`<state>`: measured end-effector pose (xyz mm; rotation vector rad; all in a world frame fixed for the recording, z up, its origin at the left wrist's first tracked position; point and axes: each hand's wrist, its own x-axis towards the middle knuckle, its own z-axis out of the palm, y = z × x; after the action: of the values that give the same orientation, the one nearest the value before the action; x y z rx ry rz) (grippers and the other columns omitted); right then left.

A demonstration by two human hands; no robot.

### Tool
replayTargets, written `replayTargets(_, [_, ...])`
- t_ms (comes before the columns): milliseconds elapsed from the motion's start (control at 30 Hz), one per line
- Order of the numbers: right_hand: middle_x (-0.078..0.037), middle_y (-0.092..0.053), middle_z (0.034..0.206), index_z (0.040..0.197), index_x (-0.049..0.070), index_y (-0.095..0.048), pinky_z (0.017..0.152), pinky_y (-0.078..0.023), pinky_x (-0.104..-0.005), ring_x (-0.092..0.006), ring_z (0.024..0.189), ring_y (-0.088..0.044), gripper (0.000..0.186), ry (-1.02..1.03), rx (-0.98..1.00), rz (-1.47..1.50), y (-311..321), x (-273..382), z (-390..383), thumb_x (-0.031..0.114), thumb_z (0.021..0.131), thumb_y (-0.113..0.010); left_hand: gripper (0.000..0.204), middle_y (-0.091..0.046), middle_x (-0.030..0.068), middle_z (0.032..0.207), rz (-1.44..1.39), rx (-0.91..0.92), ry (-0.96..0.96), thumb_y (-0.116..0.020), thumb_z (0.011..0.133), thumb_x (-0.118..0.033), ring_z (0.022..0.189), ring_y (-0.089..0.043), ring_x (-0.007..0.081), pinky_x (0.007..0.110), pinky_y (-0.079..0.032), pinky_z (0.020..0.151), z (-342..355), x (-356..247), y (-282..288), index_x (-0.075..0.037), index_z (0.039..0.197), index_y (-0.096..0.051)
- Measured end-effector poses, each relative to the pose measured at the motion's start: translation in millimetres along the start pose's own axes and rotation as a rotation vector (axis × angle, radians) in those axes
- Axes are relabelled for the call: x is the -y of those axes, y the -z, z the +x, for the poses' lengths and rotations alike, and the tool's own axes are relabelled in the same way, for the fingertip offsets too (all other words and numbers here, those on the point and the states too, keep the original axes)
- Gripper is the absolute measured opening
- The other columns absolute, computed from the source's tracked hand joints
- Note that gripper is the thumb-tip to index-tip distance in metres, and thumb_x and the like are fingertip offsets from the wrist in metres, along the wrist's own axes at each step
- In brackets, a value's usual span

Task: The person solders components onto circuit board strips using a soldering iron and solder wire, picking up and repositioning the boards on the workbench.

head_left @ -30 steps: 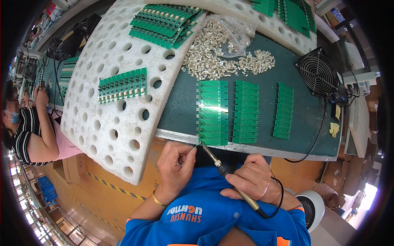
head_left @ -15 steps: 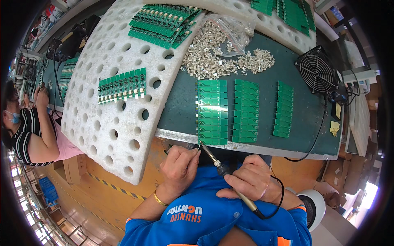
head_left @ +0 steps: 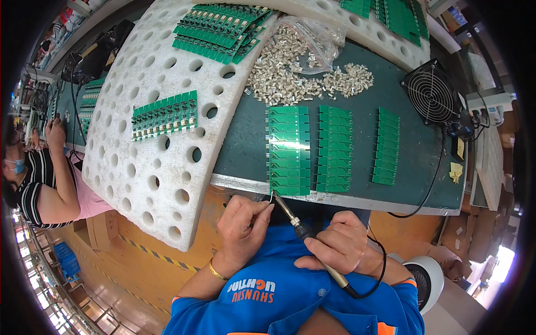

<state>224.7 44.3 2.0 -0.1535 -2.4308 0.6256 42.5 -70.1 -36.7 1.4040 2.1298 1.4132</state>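
Observation:
My right hand (head_left: 338,244) is wrapped round the handle of a soldering iron (head_left: 302,229), whose metal tip points up and left. The tip meets the near left corner of a green circuit board panel (head_left: 288,146) at the table's front edge. Just left of the tip, my left hand (head_left: 244,224) is closed in a pinch on a thin solder wire (head_left: 272,197). The wire's end is at the same corner. Small pins line the left side of this panel. Two more green panels, a middle one (head_left: 334,149) and a right one (head_left: 386,146), lie beside it.
A pile of small pale connectors (head_left: 287,78) with a clear plastic bag (head_left: 321,47) lies behind the panels. To the left, a white perforated foam board (head_left: 114,167) carries populated circuit boards (head_left: 166,116). A black fan (head_left: 432,95) stands right. A co-worker (head_left: 47,184) sits far left.
The view has shifted very slightly. Both hands, the soldering iron and the wire stay at the panel's near left corner.

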Motion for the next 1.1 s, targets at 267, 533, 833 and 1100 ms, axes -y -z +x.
replayTargets(267, [0.001,-0.055,0.064,0.097,0.008,-0.066,0.060,-0.042,-0.0278,-0.0138,0.053,-0.050,0.043,-0.002,-0.012,0.019,-0.8,-0.2,-2.0,0.039,0.075,-0.085,0.015,-0.058,0.0058,0.074,-0.047,0.014,0.032,-0.080,0.077,0.003,0.062,-0.055,0.0140,0.026,-0.044,0.054,-2.9,2.3,0.7,-0.001,0.087,-0.070])
replayTargets(533, [0.001,-0.054,0.063,0.097,0.007,-0.066,0.060,-0.042,-0.0279,-0.0139,0.053,-0.050,0.043,-0.003,-0.020,0.027,-1.5,-0.3,-3.4,0.039,0.075,-0.085,0.015,-0.058,0.0060,0.075,-0.050,0.012,0.030,-0.079,0.077,0.004,0.062,-0.055,0.0140,0.026,-0.044,0.054,-2.4,1.7,-0.6,-0.001,0.088,-0.070])
replayTargets(833, [0.001,-0.055,0.062,0.097,0.006,-0.066,0.060,-0.042,-0.0281,-0.0140,0.052,-0.051,0.043,-0.001,-0.011,0.034,2.8,-0.4,-4.0,0.039,0.076,-0.084,0.015,-0.058,0.0063,0.075,-0.053,0.021,0.041,-0.080,0.077,0.002,0.064,-0.056,0.0146,0.027,-0.044,0.055,-3.6,4.0,1.2,-0.001,0.087,-0.070])
replayTargets(1100, [0.001,-0.059,0.065,0.095,0.006,-0.067,0.063,-0.042,-0.0296,-0.0152,0.054,-0.054,0.039,-0.071,-0.042,0.085,2.4,-3.8,-1.0,0.034,0.075,-0.085,0.013,-0.059,0.0074,0.077,-0.103,-0.026,0.075,-0.077,0.078,0.004,0.064,-0.057,0.0164,0.028,-0.046,0.055,-3.9,6.2,1.2,-0.001,0.086,-0.067])
